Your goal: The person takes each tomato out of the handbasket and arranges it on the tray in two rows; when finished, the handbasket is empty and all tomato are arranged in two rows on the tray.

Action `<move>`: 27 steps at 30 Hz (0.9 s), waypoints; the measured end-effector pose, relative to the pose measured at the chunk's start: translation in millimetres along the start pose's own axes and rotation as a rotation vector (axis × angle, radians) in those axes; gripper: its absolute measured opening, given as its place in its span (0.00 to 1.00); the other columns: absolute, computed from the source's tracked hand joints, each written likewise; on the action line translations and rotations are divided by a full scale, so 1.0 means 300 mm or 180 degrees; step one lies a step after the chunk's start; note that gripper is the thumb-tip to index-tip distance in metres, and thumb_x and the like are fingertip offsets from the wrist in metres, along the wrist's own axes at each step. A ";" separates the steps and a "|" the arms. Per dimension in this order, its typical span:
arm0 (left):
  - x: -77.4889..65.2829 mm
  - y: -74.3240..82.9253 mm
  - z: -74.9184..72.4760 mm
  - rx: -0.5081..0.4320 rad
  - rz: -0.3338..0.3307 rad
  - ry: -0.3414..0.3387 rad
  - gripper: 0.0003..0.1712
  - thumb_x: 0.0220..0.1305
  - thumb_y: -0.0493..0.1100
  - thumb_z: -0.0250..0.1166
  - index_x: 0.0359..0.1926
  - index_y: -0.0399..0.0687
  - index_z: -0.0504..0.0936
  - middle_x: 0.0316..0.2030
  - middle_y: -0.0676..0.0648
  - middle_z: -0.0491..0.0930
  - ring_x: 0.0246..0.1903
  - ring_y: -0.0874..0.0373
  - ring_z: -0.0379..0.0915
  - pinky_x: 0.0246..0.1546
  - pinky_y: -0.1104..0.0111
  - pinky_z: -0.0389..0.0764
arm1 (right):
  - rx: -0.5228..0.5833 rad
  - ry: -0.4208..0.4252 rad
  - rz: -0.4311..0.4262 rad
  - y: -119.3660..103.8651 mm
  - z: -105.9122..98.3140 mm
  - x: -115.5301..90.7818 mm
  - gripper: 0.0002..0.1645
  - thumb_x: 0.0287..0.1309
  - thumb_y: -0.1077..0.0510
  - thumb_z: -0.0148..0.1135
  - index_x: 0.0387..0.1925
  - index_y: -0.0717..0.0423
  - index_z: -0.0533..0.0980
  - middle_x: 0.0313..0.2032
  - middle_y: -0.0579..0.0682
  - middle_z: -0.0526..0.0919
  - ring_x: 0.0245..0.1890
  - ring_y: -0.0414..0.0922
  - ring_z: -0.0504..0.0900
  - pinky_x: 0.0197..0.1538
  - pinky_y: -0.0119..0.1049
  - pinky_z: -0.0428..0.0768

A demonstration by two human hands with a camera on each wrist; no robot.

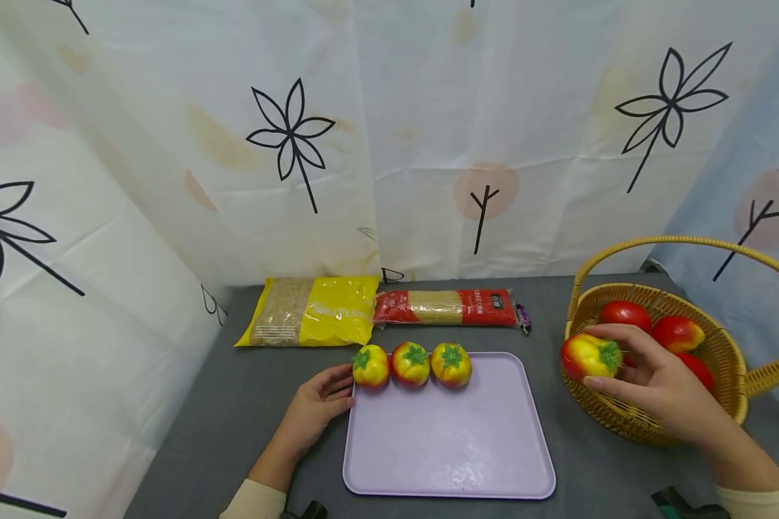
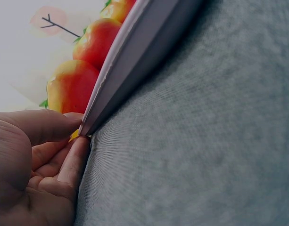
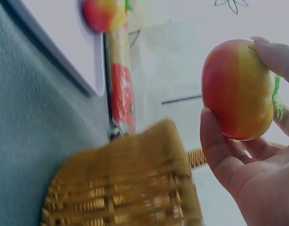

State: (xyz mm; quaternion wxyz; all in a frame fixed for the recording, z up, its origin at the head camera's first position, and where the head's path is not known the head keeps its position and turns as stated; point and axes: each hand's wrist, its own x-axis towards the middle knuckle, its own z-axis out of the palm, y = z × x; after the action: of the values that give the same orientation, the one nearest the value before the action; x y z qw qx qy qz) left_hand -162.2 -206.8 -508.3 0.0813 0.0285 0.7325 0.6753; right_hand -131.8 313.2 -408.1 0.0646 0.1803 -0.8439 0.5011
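Observation:
A pale purple tray (image 1: 451, 440) lies on the table, with three red-and-yellow fruits (image 1: 412, 364) with green leafy tops in a row along its far edge. My left hand (image 1: 321, 407) is at the tray's left side near the far corner. In the left wrist view, its thumb and a finger pinch the tray's rim (image 2: 104, 87). My right hand (image 1: 662, 382) grips another such fruit (image 1: 591, 358) over the near left rim of the wicker basket (image 1: 649, 425). The right wrist view shows the held fruit (image 3: 236, 89) between thumb and fingers. Several red fruits (image 1: 678, 334) lie inside the basket.
Behind the tray, a yellow bag of grain (image 1: 340, 310) lies beside a red packet of noodles (image 1: 487, 308). The basket's tall arched handle (image 1: 684, 240) rises over its opening. A patterned cloth (image 1: 422, 144) hangs behind the dark grey table (image 1: 201, 432).

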 end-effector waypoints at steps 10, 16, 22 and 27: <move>0.001 0.003 0.000 -0.0008 0.0012 -0.0012 0.35 0.68 0.26 0.72 0.74 0.26 0.72 0.70 0.30 0.75 0.69 0.37 0.74 0.63 0.63 0.80 | 0.0082 -0.0181 -0.0176 -0.033 0.103 0.025 0.41 0.58 0.72 0.79 0.71 0.56 0.74 0.63 0.46 0.74 0.53 0.41 0.79 0.46 0.32 0.89; -0.001 0.004 0.001 0.0021 0.0035 -0.0015 0.35 0.68 0.26 0.72 0.74 0.26 0.72 0.70 0.30 0.75 0.68 0.36 0.74 0.63 0.62 0.81 | 0.0124 -0.0273 -0.0133 -0.031 0.168 0.043 0.38 0.59 0.68 0.80 0.69 0.54 0.75 0.61 0.52 0.73 0.54 0.42 0.77 0.47 0.34 0.89; -0.001 0.005 0.002 0.0009 0.0031 0.0005 0.35 0.68 0.26 0.72 0.73 0.25 0.72 0.69 0.30 0.75 0.68 0.36 0.74 0.62 0.63 0.81 | 0.0171 -0.0373 0.0069 -0.031 0.219 0.064 0.34 0.62 0.63 0.80 0.67 0.57 0.77 0.61 0.56 0.73 0.55 0.53 0.76 0.49 0.34 0.88; 0.001 0.005 0.002 -0.0005 0.0009 0.0007 0.35 0.68 0.26 0.72 0.73 0.26 0.73 0.70 0.30 0.75 0.68 0.36 0.74 0.62 0.64 0.81 | 0.0145 -0.0356 0.0181 -0.017 0.256 0.081 0.34 0.62 0.61 0.81 0.67 0.59 0.77 0.61 0.58 0.74 0.57 0.59 0.74 0.51 0.34 0.87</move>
State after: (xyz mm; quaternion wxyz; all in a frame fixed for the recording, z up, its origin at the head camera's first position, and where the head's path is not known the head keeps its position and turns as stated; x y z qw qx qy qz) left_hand -162.4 -206.0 -507.0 0.0795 0.0287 0.7321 0.6760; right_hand -147.0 238.5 -434.6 -0.0010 0.1853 -0.8394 0.5110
